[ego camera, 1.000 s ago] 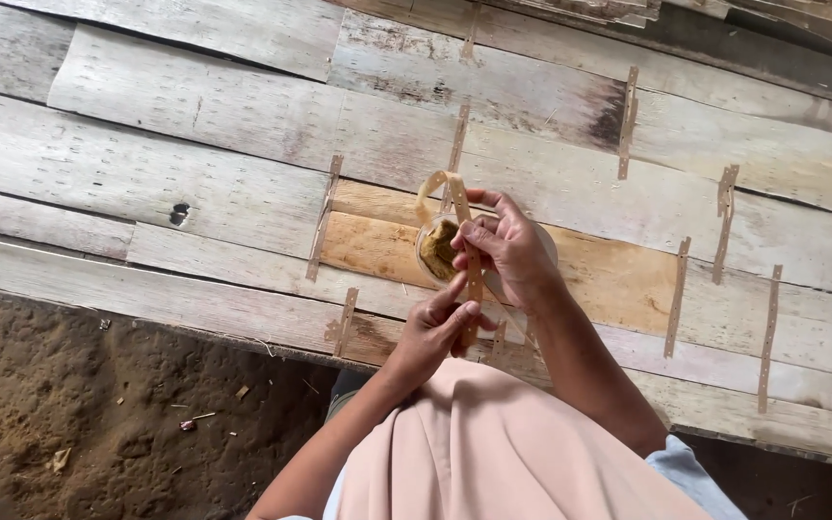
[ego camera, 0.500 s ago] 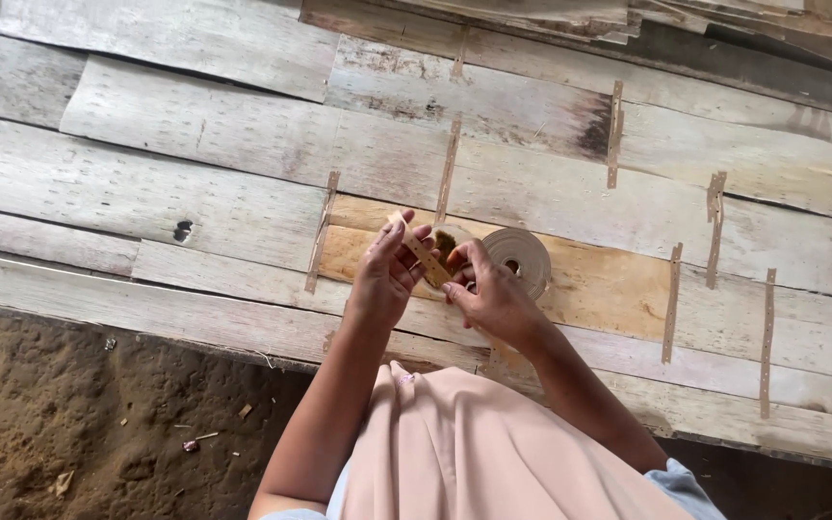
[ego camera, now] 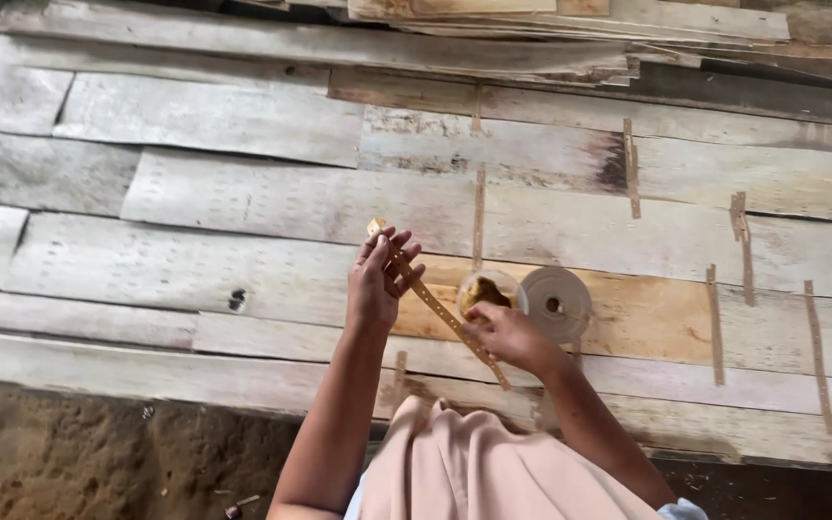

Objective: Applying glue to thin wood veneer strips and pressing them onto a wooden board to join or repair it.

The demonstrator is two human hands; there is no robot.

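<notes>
Two hands' grip tight on one perforated tape strip (ego camera: 435,306), tape roll (ego camera: 555,304) and small jar (ego camera: 489,291) alongside.

Thin matt wood veneer sheets (ego camera: 243,231), rough and weathered, perforated tape strip (ego camera: 440,313), possibly paper, matt tape roll (ego camera: 555,304)

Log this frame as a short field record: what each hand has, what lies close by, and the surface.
left hand: raised, fingers pinching the upper end of a perforated tape strip
right hand: holds the strip's lower part, which runs taut between the hands
small jar: just beyond the right hand, yellowish contents
tape roll: flat on the sheets, right of the jar
surface: overlapping wood veneer sheets, several seams already taped
foreground: bare earth floor, lower left
</notes>
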